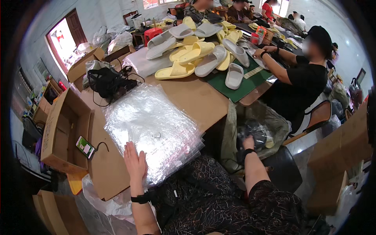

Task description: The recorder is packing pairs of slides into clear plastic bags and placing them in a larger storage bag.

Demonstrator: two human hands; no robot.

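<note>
My left hand [135, 161] lies flat, fingers stretched, on the near left edge of a stack of clear plastic bags [152, 117]. The shiny stack covers the near part of the brown cardboard tabletop [192, 98]. To the right, my right hand [248, 143] reaches down into a large greenish woven sack [232, 137] beside the table. Dark and clear plastic wrapping [256, 132] is against this hand, with something pale yellow showing in the sack. The right fingers are mostly hidden, so their grip cannot be made out.
Yellow and grey slippers [196, 51] are heaped at the table's far side. A grey slipper [234, 76] rests on a green mat [219, 84], near a co-worker in black [309, 74]. An open carton [64, 133], a phone [85, 147] and a black bag [107, 82] stand left.
</note>
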